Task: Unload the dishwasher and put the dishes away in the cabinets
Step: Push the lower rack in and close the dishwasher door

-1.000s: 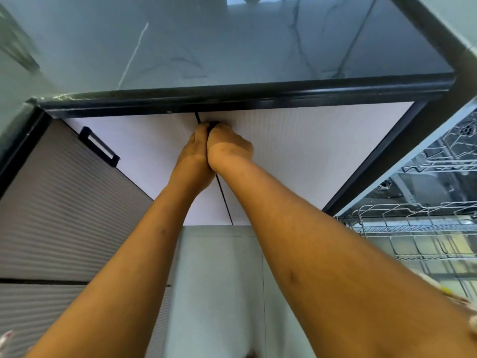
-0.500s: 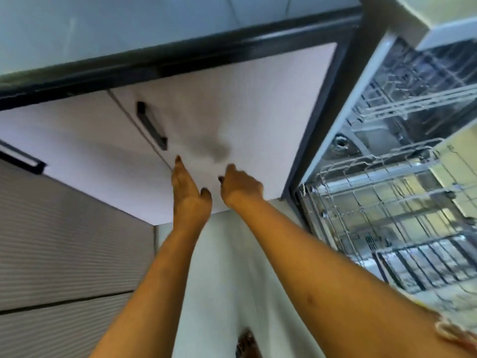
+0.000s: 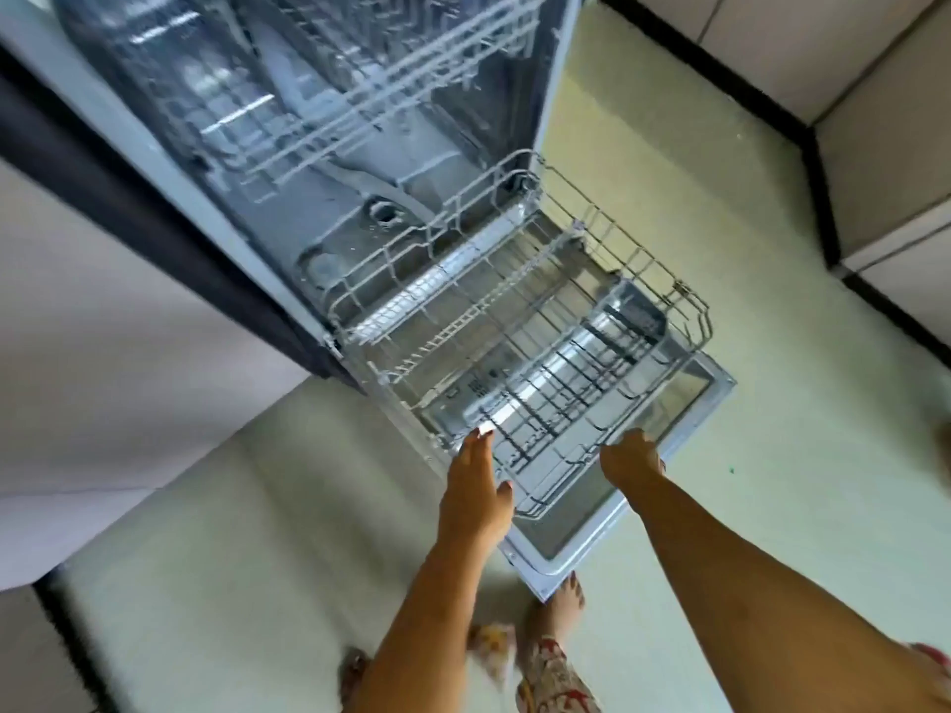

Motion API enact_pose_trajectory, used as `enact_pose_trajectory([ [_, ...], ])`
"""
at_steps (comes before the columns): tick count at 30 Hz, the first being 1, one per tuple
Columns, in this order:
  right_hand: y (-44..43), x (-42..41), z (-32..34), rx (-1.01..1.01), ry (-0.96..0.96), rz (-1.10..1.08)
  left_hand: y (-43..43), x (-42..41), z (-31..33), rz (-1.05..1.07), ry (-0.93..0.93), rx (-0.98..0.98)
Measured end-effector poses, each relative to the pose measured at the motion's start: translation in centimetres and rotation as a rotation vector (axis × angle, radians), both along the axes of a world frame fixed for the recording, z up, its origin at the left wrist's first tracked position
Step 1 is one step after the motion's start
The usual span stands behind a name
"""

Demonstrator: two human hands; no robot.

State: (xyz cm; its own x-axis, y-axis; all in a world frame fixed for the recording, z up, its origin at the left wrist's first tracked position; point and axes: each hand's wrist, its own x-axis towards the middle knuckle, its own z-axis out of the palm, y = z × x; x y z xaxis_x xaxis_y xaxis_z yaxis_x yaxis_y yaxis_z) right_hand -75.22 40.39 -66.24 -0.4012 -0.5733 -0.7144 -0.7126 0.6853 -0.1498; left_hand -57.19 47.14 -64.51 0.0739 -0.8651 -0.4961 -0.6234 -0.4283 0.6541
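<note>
The dishwasher [image 3: 288, 162] stands open with its door [image 3: 592, 537] folded down flat. Its lower wire rack [image 3: 687, 301] is pulled out over the door and holds no dishes that I can see. The upper rack [image 3: 360, 79] sits inside and also looks bare. My left hand [image 3: 476, 486] reaches the rack's front left corner with fingers straight and thumb apart, holding nothing. My right hand [image 3: 630, 458] is curled over the rack's front rim.
Pale cabinet doors [image 3: 103, 326] with a dark edge strip stand left of the dishwasher. More cabinets [image 3: 875, 146] line the far right. My bare feet [image 3: 558, 604] are on the light floor just before the door's corner.
My hands let go of the cabinet door handles and dropped to the right. The view swung from the shut cabinet doors to the open dishwasher, and both hands now meet the lower rack's front.
</note>
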Motion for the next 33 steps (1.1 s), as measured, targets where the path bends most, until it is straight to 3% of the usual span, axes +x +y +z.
enact_pose_trajectory([
  [5,-2.2,-5.3,-4.5,-0.028,-0.263,-0.330,-0.7,-9.2,-4.7,-0.222,-0.111,0.096],
  [10,-4.5,-5.4,-6.8,-0.018,-0.310,-0.210,-1.6,-12.5,-8.5,-0.402,-0.311,0.130],
  [17,-5.8,-3.0,-7.0,-0.061,-0.289,-0.184,-2.3,-9.6,-11.2,-0.600,-0.463,0.176],
  [19,-6.4,-2.2,-6.7,-0.067,-0.269,-0.096,-2.4,-8.2,-11.5,-0.583,-0.476,0.166],
  [24,-10.6,2.0,-6.1,-0.041,-0.318,-0.108,-4.5,-4.7,-11.4,-0.485,-0.516,0.144],
  [29,-14.8,5.4,-3.1,-0.054,-0.203,0.365,-7.0,-1.3,-11.2,-0.427,-0.524,0.133],
  [32,-18.5,7.1,-4.5,0.018,-0.446,0.062,-8.5,0.8,-11.1,-0.366,-0.489,0.144],
  [33,-19.3,7.8,-5.4,-0.013,-0.492,0.076,-9.0,1.3,-11.0,-0.356,-0.483,0.160],
])
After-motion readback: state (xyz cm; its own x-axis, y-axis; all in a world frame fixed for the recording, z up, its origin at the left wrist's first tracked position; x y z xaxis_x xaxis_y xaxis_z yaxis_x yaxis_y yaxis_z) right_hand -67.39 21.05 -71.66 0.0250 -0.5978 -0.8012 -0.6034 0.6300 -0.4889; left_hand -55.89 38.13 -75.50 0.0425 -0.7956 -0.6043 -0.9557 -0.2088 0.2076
